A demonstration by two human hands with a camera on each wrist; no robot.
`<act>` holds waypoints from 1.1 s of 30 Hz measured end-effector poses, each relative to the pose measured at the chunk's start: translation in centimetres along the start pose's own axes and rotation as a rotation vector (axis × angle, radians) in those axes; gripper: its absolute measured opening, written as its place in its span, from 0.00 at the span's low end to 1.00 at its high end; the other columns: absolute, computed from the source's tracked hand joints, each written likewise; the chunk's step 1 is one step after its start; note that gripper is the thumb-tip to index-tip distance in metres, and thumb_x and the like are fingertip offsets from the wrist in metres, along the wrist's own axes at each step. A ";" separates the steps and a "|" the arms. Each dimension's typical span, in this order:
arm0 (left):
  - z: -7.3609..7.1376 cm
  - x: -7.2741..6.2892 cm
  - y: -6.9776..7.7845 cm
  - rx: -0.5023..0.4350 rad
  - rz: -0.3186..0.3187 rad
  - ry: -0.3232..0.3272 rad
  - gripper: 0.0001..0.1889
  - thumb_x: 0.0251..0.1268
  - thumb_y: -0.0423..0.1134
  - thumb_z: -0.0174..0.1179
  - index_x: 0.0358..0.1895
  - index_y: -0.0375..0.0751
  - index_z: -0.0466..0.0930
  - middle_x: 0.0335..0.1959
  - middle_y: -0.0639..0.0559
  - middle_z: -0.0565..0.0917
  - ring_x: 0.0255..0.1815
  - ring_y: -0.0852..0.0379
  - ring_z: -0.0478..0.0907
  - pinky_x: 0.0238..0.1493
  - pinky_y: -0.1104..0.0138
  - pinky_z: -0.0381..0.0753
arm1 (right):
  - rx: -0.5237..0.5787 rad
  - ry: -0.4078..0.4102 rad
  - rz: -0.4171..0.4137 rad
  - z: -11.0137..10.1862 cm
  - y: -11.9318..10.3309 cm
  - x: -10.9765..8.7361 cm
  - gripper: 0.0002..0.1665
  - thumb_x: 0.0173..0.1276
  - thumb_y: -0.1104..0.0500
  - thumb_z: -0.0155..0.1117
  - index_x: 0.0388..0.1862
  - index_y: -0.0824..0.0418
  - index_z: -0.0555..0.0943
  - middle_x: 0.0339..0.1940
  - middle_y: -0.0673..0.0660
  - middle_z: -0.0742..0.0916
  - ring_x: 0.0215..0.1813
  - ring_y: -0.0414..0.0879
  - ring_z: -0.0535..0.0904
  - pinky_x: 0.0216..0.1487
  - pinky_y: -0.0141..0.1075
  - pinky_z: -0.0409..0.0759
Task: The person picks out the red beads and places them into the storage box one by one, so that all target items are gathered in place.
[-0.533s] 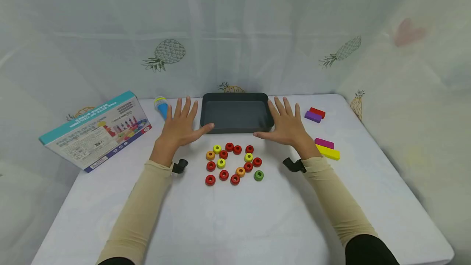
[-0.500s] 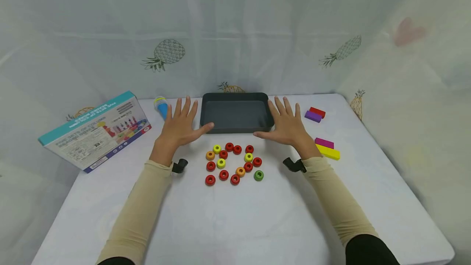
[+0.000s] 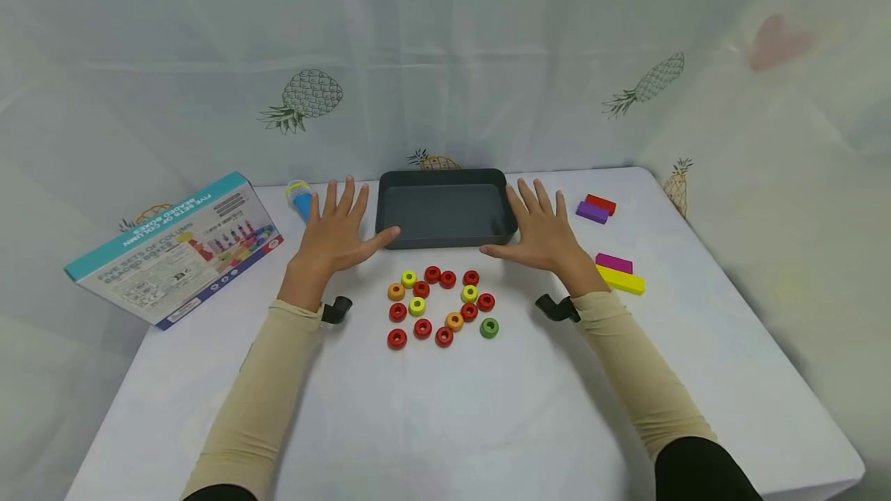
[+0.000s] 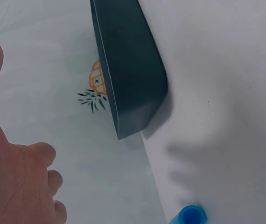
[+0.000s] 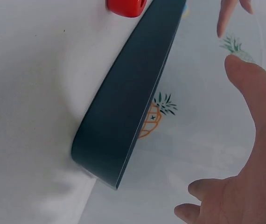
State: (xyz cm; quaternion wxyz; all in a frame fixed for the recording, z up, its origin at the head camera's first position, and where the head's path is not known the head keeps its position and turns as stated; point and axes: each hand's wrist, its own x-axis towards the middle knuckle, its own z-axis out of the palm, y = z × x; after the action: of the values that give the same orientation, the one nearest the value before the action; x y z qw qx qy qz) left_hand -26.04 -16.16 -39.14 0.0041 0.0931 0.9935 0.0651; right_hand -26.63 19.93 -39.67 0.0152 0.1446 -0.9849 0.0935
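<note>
Pineapple-print cloth (image 3: pixel 459 60) behind white table (image 3: pixel 445 424). Box (image 3: pixel 177 250) at left, set at angle. Dark tray (image 3: pixel 445 215) at table's far edge, mid-width. Left hand (image 3: pixel 334 238) near tray's left side, right hand (image 3: pixel 541 236) near its right; fingers straight, spread wide on both. Blocks (image 3: pixel 619 280) farther right: yellow, magenta, purple, red. Blue mic (image 3: pixel 301 198) beside left fingers, partly hidden. Rings (image 3: pixel 422 334) in front of tray: mostly red, some yellow, orange, one green.
</note>
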 end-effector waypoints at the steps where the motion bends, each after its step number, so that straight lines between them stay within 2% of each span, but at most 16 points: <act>1: -0.1 0.0 -0.1 0.004 -0.001 0.002 0.59 0.60 0.85 0.34 0.84 0.48 0.33 0.85 0.44 0.31 0.85 0.39 0.25 0.80 0.37 0.24 | 0.002 0.004 -0.001 -0.1 0.0 0.0 0.72 0.52 0.18 0.60 0.85 0.53 0.45 0.86 0.58 0.48 0.86 0.60 0.35 0.80 0.67 0.29; 7: -0.7 0.1 -0.5 0.000 -0.004 0.013 0.58 0.61 0.84 0.33 0.83 0.47 0.33 0.84 0.44 0.30 0.84 0.40 0.24 0.80 0.36 0.27 | 0.002 0.023 -0.014 -0.6 -0.3 0.1 0.71 0.53 0.19 0.60 0.85 0.52 0.45 0.86 0.58 0.49 0.86 0.61 0.38 0.81 0.67 0.32; 12: -1.1 0.4 -1.1 -0.090 0.001 0.027 0.55 0.66 0.80 0.32 0.83 0.43 0.36 0.85 0.41 0.34 0.85 0.39 0.26 0.81 0.36 0.29 | 0.028 0.051 -0.040 -1.1 -0.6 -0.3 0.69 0.55 0.23 0.63 0.85 0.53 0.46 0.86 0.59 0.51 0.85 0.62 0.42 0.81 0.67 0.37; 15: -1.1 0.6 -1.6 -0.212 -0.011 -0.002 0.51 0.72 0.74 0.35 0.83 0.40 0.37 0.85 0.39 0.36 0.84 0.37 0.28 0.81 0.37 0.30 | 0.074 0.075 -0.063 -1.3 -0.6 -0.6 0.65 0.58 0.28 0.66 0.85 0.55 0.49 0.85 0.60 0.54 0.84 0.62 0.47 0.81 0.66 0.43; 19: -0.5 0.7 -2.3 -0.454 -0.070 -0.067 0.44 0.77 0.64 0.43 0.83 0.41 0.38 0.84 0.38 0.41 0.85 0.36 0.35 0.82 0.38 0.39 | 0.184 0.088 -0.079 -1.0 -0.6 -1.3 0.56 0.61 0.37 0.69 0.82 0.56 0.58 0.82 0.61 0.63 0.80 0.61 0.57 0.78 0.64 0.60; 22: 0.3 0.9 -2.5 -0.629 -0.126 -0.100 0.41 0.78 0.59 0.47 0.83 0.44 0.42 0.84 0.40 0.48 0.84 0.36 0.44 0.81 0.39 0.50 | 0.315 0.062 -0.103 -0.5 -0.5 -2.1 0.45 0.64 0.45 0.71 0.75 0.59 0.68 0.74 0.62 0.74 0.71 0.60 0.69 0.69 0.60 0.75; 24: 1.0 1.0 -2.5 -0.718 -0.155 -0.119 0.40 0.78 0.58 0.48 0.83 0.46 0.45 0.83 0.41 0.52 0.83 0.37 0.49 0.80 0.40 0.55 | 0.391 0.028 -0.136 0.1 -0.5 -2.6 0.38 0.64 0.49 0.73 0.69 0.61 0.74 0.66 0.63 0.80 0.63 0.59 0.75 0.62 0.56 0.81; 28: 2.6 1.3 -2.2 -0.857 -0.175 -0.165 0.38 0.79 0.56 0.47 0.83 0.45 0.48 0.83 0.43 0.55 0.83 0.40 0.53 0.80 0.45 0.58 | 0.469 -0.073 -0.203 1.5 -0.4 -3.7 0.28 0.63 0.53 0.75 0.59 0.63 0.82 0.51 0.59 0.87 0.50 0.54 0.80 0.52 0.47 0.85; 33: 4.2 1.5 -1.9 -0.924 -0.144 -0.208 0.35 0.82 0.50 0.45 0.82 0.40 0.47 0.83 0.41 0.54 0.83 0.41 0.53 0.81 0.47 0.56 | 0.519 -0.191 -0.217 2.8 -0.3 -4.8 0.23 0.61 0.55 0.77 0.55 0.59 0.85 0.47 0.53 0.88 0.46 0.46 0.79 0.49 0.39 0.84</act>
State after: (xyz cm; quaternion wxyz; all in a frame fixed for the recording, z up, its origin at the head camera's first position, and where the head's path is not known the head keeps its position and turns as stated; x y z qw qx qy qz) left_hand -27.82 -17.14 -43.56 0.1489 0.0187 0.8588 0.4899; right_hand -21.95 20.46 -42.67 -0.1052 0.2564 -0.9038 0.3260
